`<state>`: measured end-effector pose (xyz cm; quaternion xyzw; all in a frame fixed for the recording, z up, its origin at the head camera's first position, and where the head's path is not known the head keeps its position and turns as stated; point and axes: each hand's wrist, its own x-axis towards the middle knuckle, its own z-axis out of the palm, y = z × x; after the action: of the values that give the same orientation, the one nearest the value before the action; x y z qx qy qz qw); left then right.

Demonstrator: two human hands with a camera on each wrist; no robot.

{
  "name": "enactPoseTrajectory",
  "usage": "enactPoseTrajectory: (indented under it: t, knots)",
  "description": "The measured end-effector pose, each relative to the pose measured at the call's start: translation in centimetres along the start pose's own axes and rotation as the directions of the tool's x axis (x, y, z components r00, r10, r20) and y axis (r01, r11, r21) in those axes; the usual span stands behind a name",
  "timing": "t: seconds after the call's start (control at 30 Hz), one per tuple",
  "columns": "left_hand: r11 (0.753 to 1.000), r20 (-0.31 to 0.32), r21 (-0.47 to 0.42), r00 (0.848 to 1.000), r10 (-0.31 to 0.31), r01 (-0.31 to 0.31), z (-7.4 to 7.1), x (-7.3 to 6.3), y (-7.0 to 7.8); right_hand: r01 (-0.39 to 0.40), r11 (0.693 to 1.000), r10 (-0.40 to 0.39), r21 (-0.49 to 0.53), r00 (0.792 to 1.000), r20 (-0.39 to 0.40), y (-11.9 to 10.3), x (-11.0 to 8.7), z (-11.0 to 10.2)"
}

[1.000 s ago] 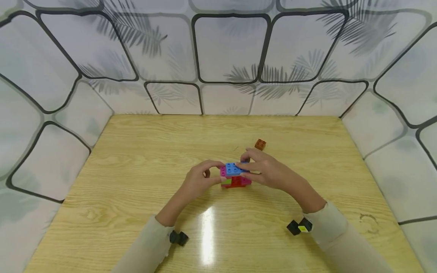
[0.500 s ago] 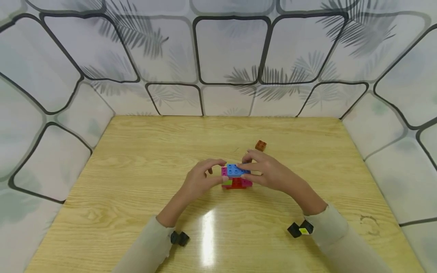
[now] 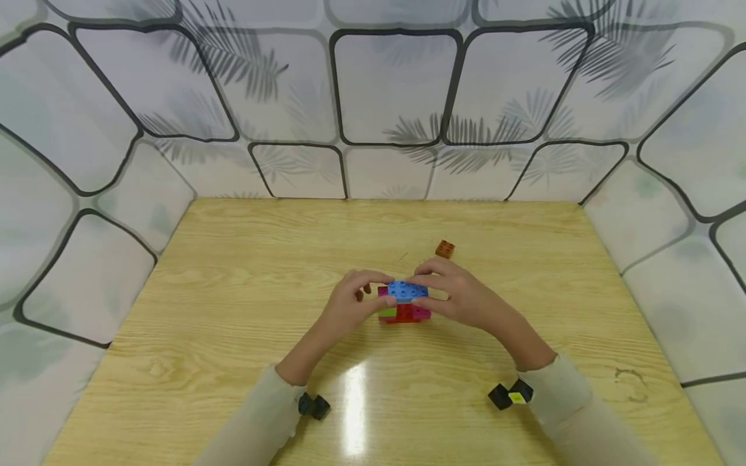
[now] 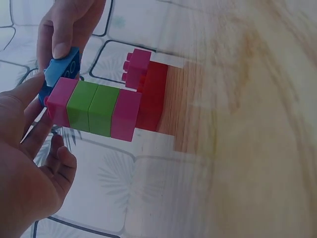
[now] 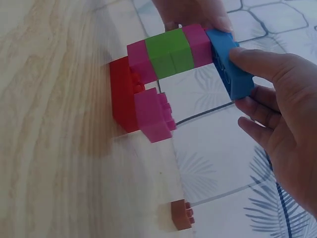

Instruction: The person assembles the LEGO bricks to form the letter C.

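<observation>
A blue brick [image 3: 408, 290] with studs lies across the top of a small built tower. In the left wrist view the tower has a red brick [image 4: 152, 101] at its base, then a pink brick [image 4: 126, 115], two green bricks [image 4: 80, 105] and another pink brick [image 4: 61, 100] under the blue one. A separate pink brick [image 5: 152, 116] stands on the red brick's other end, under the blue brick's overhang. My left hand [image 3: 350, 303] pinches the blue brick's left end between thumb and fingers. My right hand [image 3: 460, 292] grips its right end.
A loose brown brick [image 3: 445, 248] lies on the wooden table [image 3: 262, 259] just beyond my right hand. White patterned panels [image 3: 396, 84] enclose the table at the back and both sides.
My left hand has shifted right, its thumb and fingers moving from the pink end of the tower onto the blue brick. The right hand keeps its grip almost unmoved.
</observation>
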<state>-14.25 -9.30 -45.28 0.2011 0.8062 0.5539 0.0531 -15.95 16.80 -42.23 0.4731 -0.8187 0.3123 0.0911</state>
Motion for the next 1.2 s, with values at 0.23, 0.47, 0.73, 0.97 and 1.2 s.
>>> enactPoseTrajectory:
  t: [0.23, 0.47, 0.73, 0.97, 1.2]
  knots:
    - [0.998, 0.008, -0.066, 1.000, 0.018, -0.017, -0.09, 0.15, -0.16, -0.189, 0.979, 0.192, 0.076, 0.981, -0.030, -0.23, -0.65, 0.68]
    - [0.995, -0.004, -0.089, 0.999, 0.043, -0.043, 0.07, 0.13, -0.65, -0.138, 0.984, 0.145, 0.112, 0.988, -0.060, 0.01, -0.55, 0.89]
    - [0.995, -0.003, -0.101, 1.000, 0.005, -0.006, 0.09, -0.02, -0.86, -0.117, 0.985, 0.125, 0.124, 0.991, -0.055, 0.05, -0.42, 1.03]
    - [0.993, 0.001, -0.115, 1.000, 0.000, 0.000, 0.21, 0.05, -0.95, -0.192, 0.969, 0.201, 0.154, 0.979, -0.041, 0.02, -0.67, 1.09]
    - [0.996, -0.004, -0.086, 1.000, 0.002, -0.003, 0.09, -0.02, -0.73, -0.283, 0.939, 0.287, 0.197, 0.958, 0.006, -0.08, -0.81, 0.69]
